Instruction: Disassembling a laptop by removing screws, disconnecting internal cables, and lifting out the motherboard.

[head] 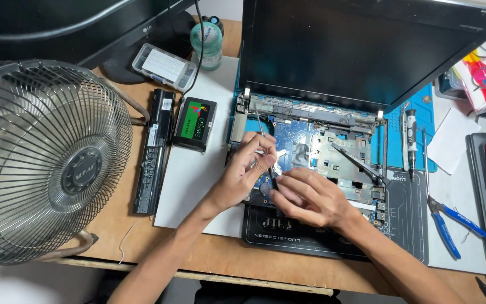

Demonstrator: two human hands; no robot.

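An opened laptop (333,112) lies on a black work mat (406,225), its keyboard deck removed and the blue circuit board (299,143) bare. My left hand (246,171) grips a thin metal tool (261,128), like tweezers or a slim screwdriver, with its point down on the board's left part. My right hand (307,197) rests over the board's lower middle, fingers pinched at a small part next to the left hand's thumb. What the fingertips hold is hidden.
A metal fan (40,163) fills the left. A long black battery (154,149), a boxed drive (196,124), a clear parts case (164,66) and a bottle (207,42) lie at the back left. A screwdriver (410,141) and blue-handled pliers (451,219) lie on the right.
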